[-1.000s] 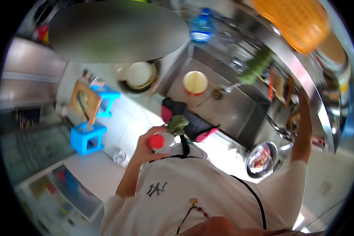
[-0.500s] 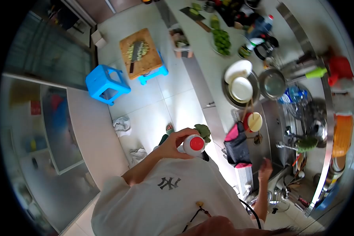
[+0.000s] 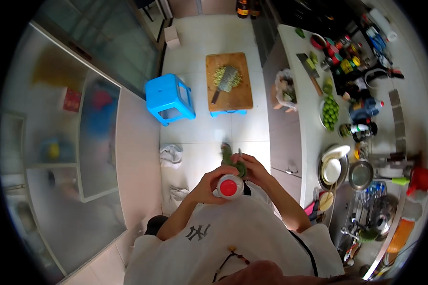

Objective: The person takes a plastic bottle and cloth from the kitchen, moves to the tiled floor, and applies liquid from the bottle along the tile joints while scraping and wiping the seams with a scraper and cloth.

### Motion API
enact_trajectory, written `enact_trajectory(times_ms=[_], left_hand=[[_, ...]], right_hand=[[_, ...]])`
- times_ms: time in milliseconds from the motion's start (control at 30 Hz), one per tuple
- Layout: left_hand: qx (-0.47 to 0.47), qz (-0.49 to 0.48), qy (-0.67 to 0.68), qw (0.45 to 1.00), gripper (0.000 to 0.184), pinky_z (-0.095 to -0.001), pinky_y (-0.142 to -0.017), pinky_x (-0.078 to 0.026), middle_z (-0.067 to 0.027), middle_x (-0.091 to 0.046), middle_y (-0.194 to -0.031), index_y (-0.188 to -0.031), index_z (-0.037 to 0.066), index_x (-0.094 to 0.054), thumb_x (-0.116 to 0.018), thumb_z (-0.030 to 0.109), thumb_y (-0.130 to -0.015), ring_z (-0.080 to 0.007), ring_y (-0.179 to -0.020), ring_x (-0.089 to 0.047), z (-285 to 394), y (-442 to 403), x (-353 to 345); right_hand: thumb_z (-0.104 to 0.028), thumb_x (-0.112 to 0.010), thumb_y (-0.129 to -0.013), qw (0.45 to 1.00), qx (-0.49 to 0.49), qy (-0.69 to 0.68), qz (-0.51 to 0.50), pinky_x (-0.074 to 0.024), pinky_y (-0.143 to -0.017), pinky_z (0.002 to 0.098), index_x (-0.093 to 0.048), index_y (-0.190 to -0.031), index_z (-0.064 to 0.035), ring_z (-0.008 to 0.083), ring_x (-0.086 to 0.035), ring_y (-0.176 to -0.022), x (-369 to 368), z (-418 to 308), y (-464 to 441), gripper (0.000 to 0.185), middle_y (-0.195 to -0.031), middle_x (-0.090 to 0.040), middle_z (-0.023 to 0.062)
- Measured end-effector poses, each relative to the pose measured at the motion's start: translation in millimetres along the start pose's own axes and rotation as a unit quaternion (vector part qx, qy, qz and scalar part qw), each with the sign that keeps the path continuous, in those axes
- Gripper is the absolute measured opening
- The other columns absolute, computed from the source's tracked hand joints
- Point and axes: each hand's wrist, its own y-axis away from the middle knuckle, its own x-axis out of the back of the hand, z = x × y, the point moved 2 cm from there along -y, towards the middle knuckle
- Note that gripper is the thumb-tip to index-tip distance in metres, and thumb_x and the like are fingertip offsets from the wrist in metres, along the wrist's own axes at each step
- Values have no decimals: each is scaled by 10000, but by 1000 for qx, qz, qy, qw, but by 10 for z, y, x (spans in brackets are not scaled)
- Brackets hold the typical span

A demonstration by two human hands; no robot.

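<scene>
My left hand (image 3: 209, 186) is wrapped round a clear bottle with a red cap (image 3: 228, 188), held in front of my chest. Close on its right, my right hand (image 3: 253, 170) has its fingers pressed together at a green leafy piece (image 3: 241, 167), which lies between the two hands. A small slim object stands up at the right fingertips, too small to name. Beyond the hands, a wooden board (image 3: 245, 90) rests on a blue stool, bearing chopped pale green pieces (image 3: 233, 78) and a cleaver (image 3: 222, 84).
A blue stool (image 3: 164, 91) stands left of the board. On the right, the counter (image 3: 309, 128) holds green vegetables (image 3: 330, 113), bottles and a basin with white dishes (image 3: 331, 170). The sink is at the lower right. White cloths (image 3: 170, 156) lie on the floor at left.
The view has turned from the sink toward the board and floor. My right hand has come from the sink side to beside my left hand, which still holds the bottle.
</scene>
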Motion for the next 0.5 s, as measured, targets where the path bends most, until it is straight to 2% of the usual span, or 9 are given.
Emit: enact_trajectory(times_ms=[33, 133, 167, 267, 333, 400, 500], left_hand=[[-14, 20, -22, 999, 762, -335, -990, -391, -75, -541, -1222, -1208, 35, -534, -840, 103, -513, -200, -1149, -518, 35, -2, 160], [-41, 63, -67, 995, 767, -327, -981, -395, -72, -536, -1226, -1218, 43, -529, -824, 75, -510, -194, -1148, -515, 89, -96, 689], [-41, 68, -71, 994, 773, -319, -991, -386, -69, -521, -1244, -1239, 44, -520, -810, 48, -523, -185, -1160, -504, 115, -148, 910], [-33, 87, -78, 993, 770, -317, -996, -379, -76, -503, -1252, -1252, 52, -513, -795, 31, -535, -182, -1175, -490, 272, -464, 1581], [-15, 88, -75, 993, 761, -325, -1002, -381, -81, -488, -1261, -1251, 54, -513, -788, 14, -542, -188, -1184, -485, 498, -766, 2008], [4, 118, -76, 990, 737, -340, -981, -398, -89, -506, -1254, -1202, 56, -543, -811, 60, -516, -200, -1167, -503, 712, -1093, 2405], [15, 150, -87, 985, 724, -354, -981, -399, -100, -512, -1256, -1184, 54, -557, -816, 80, -508, -217, -1171, -504, 1034, -1470, 2975]], right_hand=[[-343, -488, -982, 1000, -14, 12, 19, -441, -501, 238, -575, -998, -98, 72, -540, -688, -104, -31, -239, 260, -881, -579, -13], [-349, -489, -983, 999, -19, -7, -37, -386, -451, 209, -568, -942, -104, 57, -499, -595, -239, -117, -927, 260, -800, -562, -25], [-355, -488, -984, 999, -34, -16, -30, -310, -407, 196, -562, -915, -112, 44, -429, -504, -284, -199, -1126, 263, -729, -534, -38], [-362, -486, -984, 995, -77, -42, -44, -256, -397, 196, -560, -914, -120, 41, -381, -467, -308, -522, -1739, 262, -714, -523, -45], [-377, -513, -967, 992, -80, -88, -41, -252, -398, 200, -555, -920, -119, 40, -380, -461, -357, -777, -2178, 265, -717, -525, -44], [-385, -523, -960, 987, -89, -126, -41, -255, -401, 201, -555, -923, -117, 37, -387, -469, -418, -1037, -2640, 273, -717, -524, -41], [-330, -584, -933, 991, -90, -94, 34, -290, -423, 205, -567, -924, -103, 43, -434, -517, -747, -1604, -3266, 228, -734, -536, -32]])
